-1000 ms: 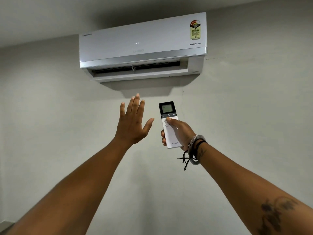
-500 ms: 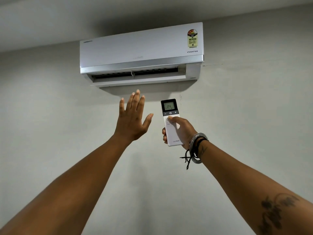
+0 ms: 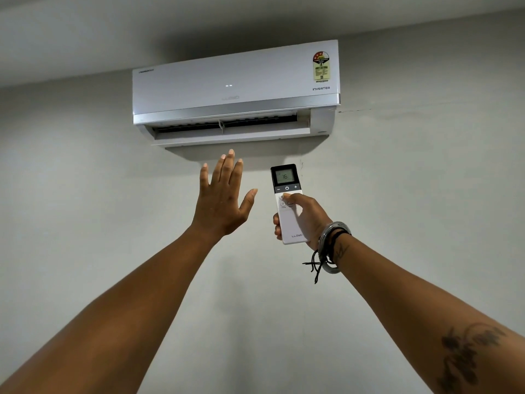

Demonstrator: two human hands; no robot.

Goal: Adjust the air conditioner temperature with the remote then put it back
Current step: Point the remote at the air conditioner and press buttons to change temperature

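Two bare hands reach up toward a white split air conditioner [image 3: 235, 92] mounted high on a plain grey wall [image 3: 426, 180]. The right hand [image 3: 308, 218] is wrapped around a slim white remote [image 3: 287, 204], held upright just below the unit's right half, thumb pressed on the round buttons under the black display panel. The small grey screen reads "16", with minus, power and plus marks beneath it, and "LLOYD" is printed near the remote's bottom edge. The left hand [image 3: 223, 199] is spread flat, holding nothing, fingers raised under the open louvre. The unit's smooth glossy front carries "INVERTER" in grey letters, a faint centred logo, and a red, yellow and green star-rating sticker [image 3: 321, 66]. Metal bangles [image 3: 331, 245] and black cords circle the right wrist.
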